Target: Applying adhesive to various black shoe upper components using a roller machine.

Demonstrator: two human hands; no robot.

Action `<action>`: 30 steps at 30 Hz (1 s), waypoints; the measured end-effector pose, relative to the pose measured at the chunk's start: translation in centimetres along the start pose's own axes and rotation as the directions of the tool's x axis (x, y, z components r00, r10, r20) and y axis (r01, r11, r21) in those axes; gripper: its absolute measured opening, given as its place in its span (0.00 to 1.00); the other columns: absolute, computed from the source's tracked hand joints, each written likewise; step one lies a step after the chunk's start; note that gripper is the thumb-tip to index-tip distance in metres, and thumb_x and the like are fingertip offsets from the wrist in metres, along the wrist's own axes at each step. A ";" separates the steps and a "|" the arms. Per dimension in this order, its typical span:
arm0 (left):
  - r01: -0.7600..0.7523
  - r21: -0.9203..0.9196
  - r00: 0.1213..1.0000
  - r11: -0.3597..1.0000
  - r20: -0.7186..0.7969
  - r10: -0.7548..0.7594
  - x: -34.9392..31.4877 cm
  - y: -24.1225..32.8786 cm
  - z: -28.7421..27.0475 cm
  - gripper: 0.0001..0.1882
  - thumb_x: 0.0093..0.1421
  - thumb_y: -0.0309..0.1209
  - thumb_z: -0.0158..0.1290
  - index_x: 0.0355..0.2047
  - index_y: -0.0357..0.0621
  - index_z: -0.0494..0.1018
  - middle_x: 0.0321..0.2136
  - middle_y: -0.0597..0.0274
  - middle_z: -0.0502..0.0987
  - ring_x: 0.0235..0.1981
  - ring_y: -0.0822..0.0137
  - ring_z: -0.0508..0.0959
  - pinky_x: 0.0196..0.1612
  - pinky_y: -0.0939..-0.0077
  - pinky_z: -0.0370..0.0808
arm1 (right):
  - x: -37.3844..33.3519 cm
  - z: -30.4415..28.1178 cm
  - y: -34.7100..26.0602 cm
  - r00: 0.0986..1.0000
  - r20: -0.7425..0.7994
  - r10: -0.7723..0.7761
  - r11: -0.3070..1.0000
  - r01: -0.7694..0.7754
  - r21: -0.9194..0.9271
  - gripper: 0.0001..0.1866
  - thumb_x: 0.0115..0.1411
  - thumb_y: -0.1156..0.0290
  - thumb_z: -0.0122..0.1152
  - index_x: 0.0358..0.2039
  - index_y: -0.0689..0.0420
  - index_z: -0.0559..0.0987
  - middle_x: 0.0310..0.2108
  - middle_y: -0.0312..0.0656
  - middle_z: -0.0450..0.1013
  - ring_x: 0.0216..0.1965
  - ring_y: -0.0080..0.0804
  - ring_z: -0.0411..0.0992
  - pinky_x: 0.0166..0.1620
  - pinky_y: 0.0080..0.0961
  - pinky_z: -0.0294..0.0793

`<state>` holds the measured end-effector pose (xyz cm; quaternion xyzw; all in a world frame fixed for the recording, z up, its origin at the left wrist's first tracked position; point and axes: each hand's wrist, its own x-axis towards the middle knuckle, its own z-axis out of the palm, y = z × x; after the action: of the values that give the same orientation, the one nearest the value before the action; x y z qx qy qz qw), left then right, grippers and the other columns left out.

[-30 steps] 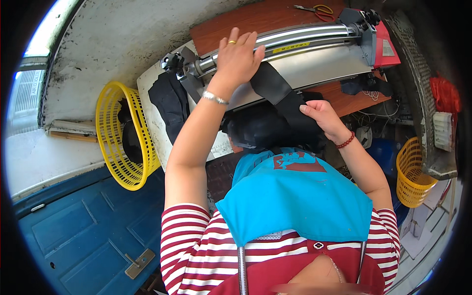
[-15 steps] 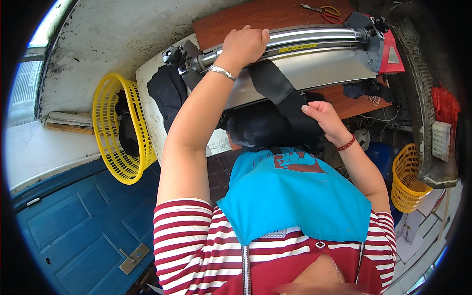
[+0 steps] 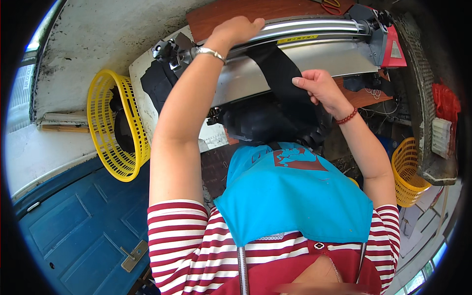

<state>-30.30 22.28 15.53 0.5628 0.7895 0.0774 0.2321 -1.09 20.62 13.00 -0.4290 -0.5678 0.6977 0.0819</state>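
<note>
A machine with a long shiny metal roller (image 3: pixel 314 28) and a flat metal plate (image 3: pixel 339 60) lies in front of me. My left hand (image 3: pixel 237 32) is over the roller's left part, its thumb stretched to the right and its other fingers mostly hidden. From below the roller a black strip of flat, leather-like material (image 3: pixel 278 69) hangs down over the plate. My right hand (image 3: pixel 322 88) pinches the strip's right edge between thumb and fingers. Beneath it, a heap of black material (image 3: pixel 255 120) sits between the machine and my blue apron (image 3: pixel 295 191).
Black pieces (image 3: pixel 155 86) lie at the machine's left end, beside a yellow basket (image 3: pixel 140 142) with dark pieces inside. Another yellow basket (image 3: pixel 408 172) stands at right. Scissors (image 3: pixel 330 6) lie on the reddish-brown board (image 3: pixel 206 22) behind. A blue door (image 3: pixel 83 221) is at lower left.
My right hand has moved up and slightly left with the strip, whose upper part now sits closer to the roller. My left hand has shifted slightly left and up.
</note>
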 end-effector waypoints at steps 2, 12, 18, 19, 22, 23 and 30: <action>-0.037 -0.127 0.999 0.991 0.014 0.039 1.0 -0.8 -0.2 0.28 0.67 0.50 0.46 0.41 0.36 0.83 0.39 0.40 0.83 0.44 0.44 0.83 0.50 0.56 0.76 | -0.1 -1.0 -0.3 1.000 0.013 -0.006 0.999 0.007 -0.037 0.11 0.65 0.62 0.69 0.35 0.58 0.83 0.21 0.25 0.73 0.16 0.10 0.62 0.17 0.11 0.58; -0.028 -0.429 0.980 0.903 -0.191 -0.060 0.7 0.3 -11.1 0.05 0.58 0.26 0.61 0.32 0.37 0.80 0.24 0.61 0.78 0.26 0.67 0.78 0.30 0.69 0.75 | -3.8 4.0 4.9 0.814 0.268 -0.515 0.593 0.564 -0.575 0.11 0.57 0.68 0.71 0.38 0.58 0.83 0.31 0.38 0.77 0.29 0.31 0.75 0.34 0.27 0.73; -0.183 -0.452 0.940 0.873 -0.342 0.020 -5.4 1.6 -16.5 0.12 0.62 0.27 0.54 0.45 0.36 0.77 0.32 0.59 0.77 0.29 0.65 0.76 0.30 0.67 0.77 | -2.6 4.6 7.5 0.640 0.590 -0.493 -0.001 0.678 -0.735 0.18 0.49 0.67 0.74 0.42 0.52 0.80 0.48 0.40 0.71 0.52 0.38 0.70 0.53 0.38 0.69; -0.290 -0.491 0.910 0.822 -0.408 0.078 -6.1 1.6 -16.9 0.15 0.62 0.26 0.51 0.49 0.36 0.75 0.34 0.58 0.76 0.30 0.64 0.75 0.30 0.66 0.77 | -2.4 4.6 7.7 0.589 0.627 -0.510 -0.058 0.704 -0.708 0.16 0.49 0.68 0.73 0.38 0.52 0.79 0.47 0.40 0.72 0.51 0.37 0.70 0.52 0.37 0.69; -0.303 -0.481 0.841 0.823 -0.541 -0.007 -6.9 1.6 -18.2 0.22 0.61 0.23 0.48 0.57 0.44 0.71 0.37 0.56 0.75 0.30 0.64 0.75 0.25 0.67 0.76 | -2.5 4.2 7.2 0.499 0.661 -0.560 -0.114 0.744 -0.658 0.13 0.49 0.68 0.72 0.33 0.52 0.77 0.44 0.39 0.72 0.50 0.36 0.71 0.52 0.37 0.70; -0.367 -0.431 0.760 0.824 -0.650 -0.002 -7.1 1.4 -18.7 0.24 0.61 0.22 0.47 0.58 0.47 0.70 0.37 0.55 0.75 0.30 0.64 0.75 0.23 0.68 0.76 | -2.7 4.3 6.7 0.458 0.645 -0.612 -0.101 0.763 -0.638 0.12 0.49 0.69 0.72 0.31 0.52 0.76 0.43 0.38 0.73 0.49 0.36 0.72 0.52 0.37 0.70; -0.394 0.580 0.087 0.713 -0.749 0.657 -4.5 0.2 -16.5 0.19 0.61 0.14 0.42 0.47 0.42 0.77 0.37 0.48 0.78 0.36 0.51 0.81 0.40 0.63 0.78 | -3.2 2.2 0.6 0.828 -0.046 -0.558 0.814 0.537 -0.221 0.16 0.60 0.73 0.71 0.47 0.58 0.77 0.27 0.38 0.79 0.29 0.21 0.75 0.34 0.19 0.71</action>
<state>-36.45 20.44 31.39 0.6772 0.5134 0.3706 -0.3748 -0.41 16.87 14.07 -0.2907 -0.7286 0.5598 0.2669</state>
